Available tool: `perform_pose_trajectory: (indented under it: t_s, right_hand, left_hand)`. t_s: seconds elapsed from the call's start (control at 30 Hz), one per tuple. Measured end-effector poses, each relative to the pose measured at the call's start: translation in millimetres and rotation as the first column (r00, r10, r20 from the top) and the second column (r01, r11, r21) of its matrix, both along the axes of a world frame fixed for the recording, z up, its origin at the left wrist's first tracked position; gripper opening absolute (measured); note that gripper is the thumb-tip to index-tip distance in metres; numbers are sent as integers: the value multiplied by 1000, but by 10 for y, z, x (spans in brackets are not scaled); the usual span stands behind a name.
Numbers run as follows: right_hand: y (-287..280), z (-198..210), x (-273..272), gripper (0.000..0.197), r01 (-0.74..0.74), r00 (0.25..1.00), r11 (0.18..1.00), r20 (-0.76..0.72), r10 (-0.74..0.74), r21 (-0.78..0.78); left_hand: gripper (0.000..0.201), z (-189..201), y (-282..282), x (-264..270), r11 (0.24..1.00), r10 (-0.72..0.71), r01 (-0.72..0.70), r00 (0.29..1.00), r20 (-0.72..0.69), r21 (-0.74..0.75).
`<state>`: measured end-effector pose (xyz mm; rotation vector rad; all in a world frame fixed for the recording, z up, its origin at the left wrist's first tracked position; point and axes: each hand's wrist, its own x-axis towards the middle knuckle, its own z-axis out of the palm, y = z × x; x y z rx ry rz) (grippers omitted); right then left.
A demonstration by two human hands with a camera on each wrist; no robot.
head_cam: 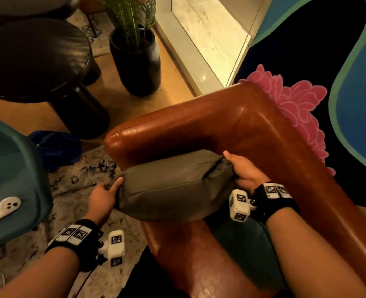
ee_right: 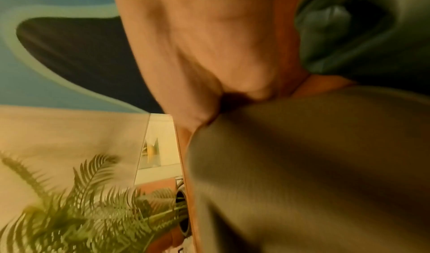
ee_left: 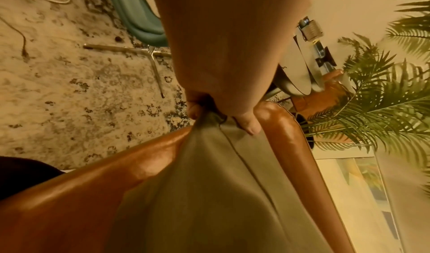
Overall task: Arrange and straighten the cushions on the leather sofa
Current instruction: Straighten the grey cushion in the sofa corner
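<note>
Cushion held at both ends over the sofa's corner seat.

I have my left hand (head_cam: 103, 195) at the cushion's (head_cam: 171, 188) left end and my right hand (head_cam: 245, 168) at its right end, the sofa (head_cam: 220, 121) armrest just behind it. A second cushion (head_cam: 242, 239) lies on the seat under my right wrist. Beyond the armrest stand a potted plant (head_cam: 135, 54) and, to its left, a round table (head_cam: 33, 57).

dim warm light, glare on the leather sofa (head_cam: 231, 117); right wrist view motion-blurred, edges distorted.
</note>
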<state>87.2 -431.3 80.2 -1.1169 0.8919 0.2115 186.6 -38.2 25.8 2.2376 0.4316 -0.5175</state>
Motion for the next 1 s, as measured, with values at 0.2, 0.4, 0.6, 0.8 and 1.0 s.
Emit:
perform_pose_trajectory:
  t_s: [0.2, 0.4, 0.6, 0.8, 1.0]
  right_hand:
    - [234, -153, -176, 43, -317, 941, 733, -294, 166, -602]
    - [149, 129, -267, 10, -70, 990, 646, 27, 139, -760]
    - [223, -67, -93, 46, 394, 904, 817, 15, -428, -420]
    - [446, 367, 55, 49, -22, 982, 324, 40, 183, -946]
    - [-243, 96, 10, 37, -121, 977, 264, -161, -136, -957]
  left_hand:
    - [54, -180, -126, 26, 997, 63, -62, 998, 10, -39]
    - [57, -122, -213, -38, 971, 217, -220, 975, -44, -97]
    - [68, 151, -440, -108, 981, 137, -140, 990, -33, -131]
    - [60, 551, -729, -321, 983, -85, 107, 985, 148, -150]
    - [53, 385, -554, -163, 994, -65, 80, 979, 192, -72]
